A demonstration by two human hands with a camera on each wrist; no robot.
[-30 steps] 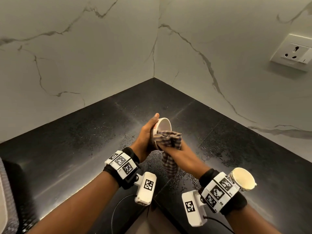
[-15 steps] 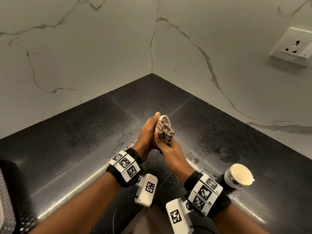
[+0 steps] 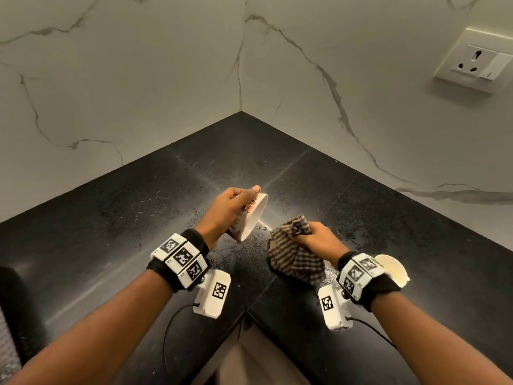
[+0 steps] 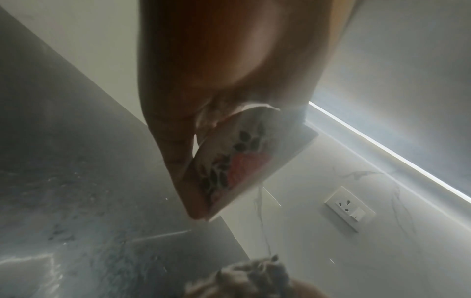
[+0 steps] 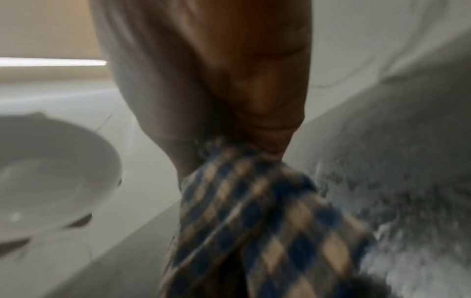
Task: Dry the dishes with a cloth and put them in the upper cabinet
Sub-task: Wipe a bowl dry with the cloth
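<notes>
Cup (image 3: 249, 215), floral print outside, plain white inside: off the counter, gripped in the left hand (image 3: 224, 209), tilted on its side with the mouth facing right toward the other hand. Thumb lies along the upper rim, fingers wrap the patterned wall; left wrist view shows the print (image 4: 237, 165) tight against the fingers (image 4: 178, 161).

Black counter (image 3: 111, 218) below, wet speckles between the two hands.

Checked cloth (image 3: 294, 251), blue and beige: bunched in the right hand (image 3: 319, 237), fist clenched around it, loose end hanging down to the counter. Whether it touches the surface, can't tell. Cloth and cup are apart, a clear gap between them.

Second cup (image 3: 394, 269) stands upright on the counter just behind the right wrist, partly hidden by the wristband.

Wall socket (image 3: 477, 65) upper right on the marble wall.
</notes>
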